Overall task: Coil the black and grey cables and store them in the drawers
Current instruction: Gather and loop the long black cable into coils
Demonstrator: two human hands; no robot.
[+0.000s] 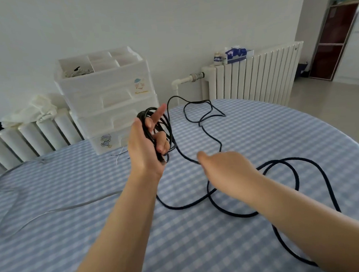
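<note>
My left hand (145,146) is raised over the table and grips several coiled loops of the black cable (281,162), forefinger pointing up. The rest of that cable trails loose in wide loops over the blue checked tablecloth (258,131). My right hand (224,166) pinches a stretch of the black cable just right of the coil, low over the table. The grey cable (53,211) lies uncoiled on the left of the table. The white drawer unit (109,98) stands at the table's far edge, drawers closed.
White radiators (248,77) run along the wall behind the table; a cloth (32,112) lies on the left one, a tissue box (236,54) and jar on the right one. A dark shelf (332,42) stands far right. Thin wire bits (119,155) lie by the drawers.
</note>
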